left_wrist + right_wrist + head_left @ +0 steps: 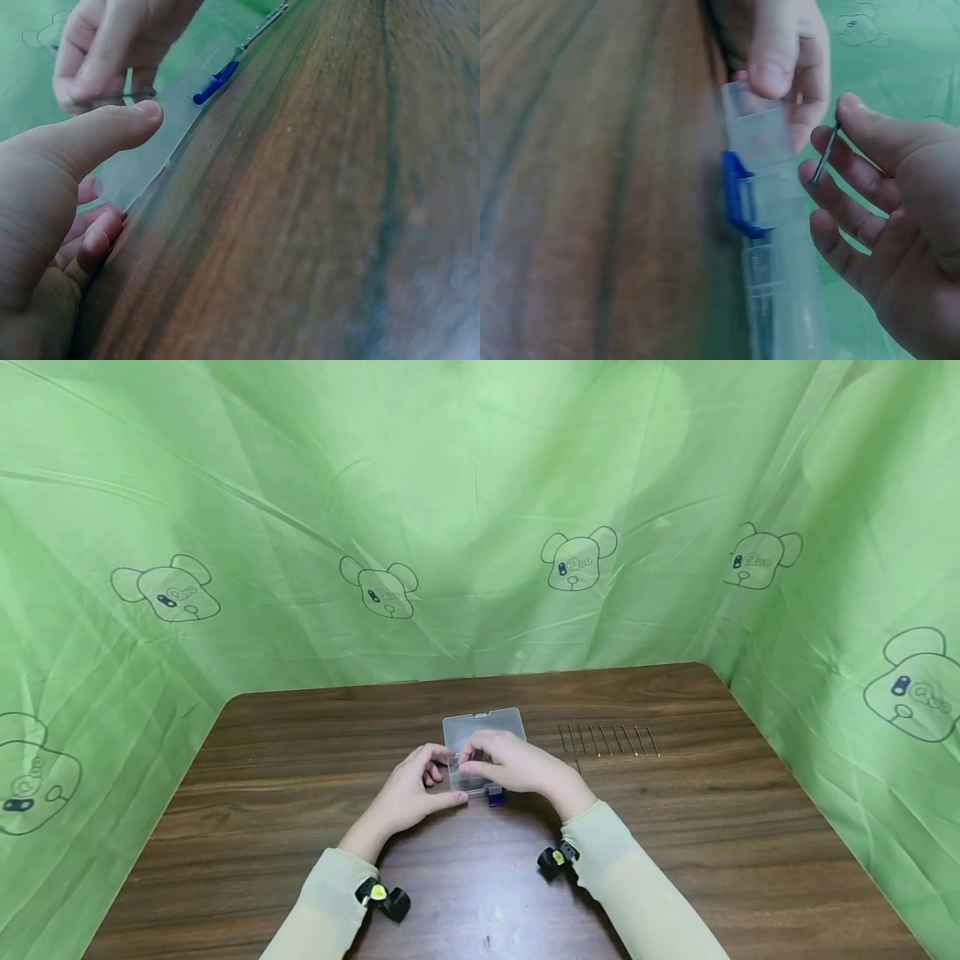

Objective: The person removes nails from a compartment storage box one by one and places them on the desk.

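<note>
A clear plastic box (pixel 467 787) with a blue latch (pixel 736 195) lies on the table, its clear lid (pixel 495 720) raised open at the back. My left hand (pixel 408 789) grips the box's left end, thumb at the front edge and fingers curled at the side. Over the box, my right hand (pixel 517 764) pinches a thin dark metal nail (pixel 825 156) between thumb and fingertips. In the right wrist view this nail slants, its small head at the lower end. Part of the box interior is hidden under the right hand.
To the right of the box, several nails (pixel 628 741) lie in a row on the brown wooden table (pixel 675 843). At least one more nail (pixel 578 767) lies just beyond the right wrist. A green printed curtain (pixel 480 635) surrounds the table's back and sides.
</note>
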Demonstrator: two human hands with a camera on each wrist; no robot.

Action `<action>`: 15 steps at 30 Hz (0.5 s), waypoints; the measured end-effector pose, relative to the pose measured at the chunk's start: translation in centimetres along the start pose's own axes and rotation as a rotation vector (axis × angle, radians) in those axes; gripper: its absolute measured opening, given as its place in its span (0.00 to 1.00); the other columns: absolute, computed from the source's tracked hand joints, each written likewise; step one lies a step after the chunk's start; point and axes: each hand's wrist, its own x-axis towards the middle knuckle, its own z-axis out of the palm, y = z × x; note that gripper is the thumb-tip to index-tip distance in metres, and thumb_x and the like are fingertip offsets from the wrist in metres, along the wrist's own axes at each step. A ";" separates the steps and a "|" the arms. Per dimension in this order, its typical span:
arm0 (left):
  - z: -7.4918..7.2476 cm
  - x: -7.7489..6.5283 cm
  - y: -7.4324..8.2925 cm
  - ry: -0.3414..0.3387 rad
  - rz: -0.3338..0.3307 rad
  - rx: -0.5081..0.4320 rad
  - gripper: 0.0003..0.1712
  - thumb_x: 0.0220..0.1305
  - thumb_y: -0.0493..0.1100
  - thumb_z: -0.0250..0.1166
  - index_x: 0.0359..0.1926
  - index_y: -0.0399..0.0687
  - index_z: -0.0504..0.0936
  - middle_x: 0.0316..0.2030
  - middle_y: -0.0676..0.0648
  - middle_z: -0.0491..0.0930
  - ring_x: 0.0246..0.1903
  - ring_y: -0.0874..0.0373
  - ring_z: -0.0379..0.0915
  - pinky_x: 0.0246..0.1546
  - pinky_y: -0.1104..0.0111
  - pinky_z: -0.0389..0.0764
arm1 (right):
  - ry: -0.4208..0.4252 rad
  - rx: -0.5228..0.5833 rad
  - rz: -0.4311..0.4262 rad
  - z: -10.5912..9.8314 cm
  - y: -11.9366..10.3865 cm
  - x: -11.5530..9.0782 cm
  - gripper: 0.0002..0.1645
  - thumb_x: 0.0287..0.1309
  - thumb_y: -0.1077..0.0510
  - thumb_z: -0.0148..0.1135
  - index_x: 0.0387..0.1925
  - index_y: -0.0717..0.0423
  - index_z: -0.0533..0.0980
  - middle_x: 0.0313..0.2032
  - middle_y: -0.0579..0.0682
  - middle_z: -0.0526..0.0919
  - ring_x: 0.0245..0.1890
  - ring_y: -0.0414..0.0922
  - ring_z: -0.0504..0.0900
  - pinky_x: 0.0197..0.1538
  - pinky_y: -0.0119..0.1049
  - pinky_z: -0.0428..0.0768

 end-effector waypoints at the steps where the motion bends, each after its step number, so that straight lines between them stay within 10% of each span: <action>1: 0.0 0.0 0.0 0.001 0.003 -0.002 0.39 0.55 0.56 0.88 0.63 0.51 0.80 0.47 0.53 0.80 0.40 0.59 0.75 0.43 0.67 0.78 | 0.008 0.020 0.004 -0.2 -0.1 0.0 0.04 0.80 0.55 0.65 0.47 0.50 0.82 0.45 0.42 0.85 0.47 0.40 0.82 0.55 0.40 0.81; 15: 0.0 0.0 -0.2 0.006 -0.002 -0.012 0.39 0.54 0.55 0.89 0.62 0.50 0.81 0.47 0.53 0.81 0.40 0.58 0.76 0.44 0.67 0.78 | 0.038 0.078 0.093 -3.7 -2.1 -3.4 0.09 0.83 0.60 0.57 0.56 0.58 0.79 0.45 0.48 0.84 0.39 0.41 0.83 0.48 0.37 0.84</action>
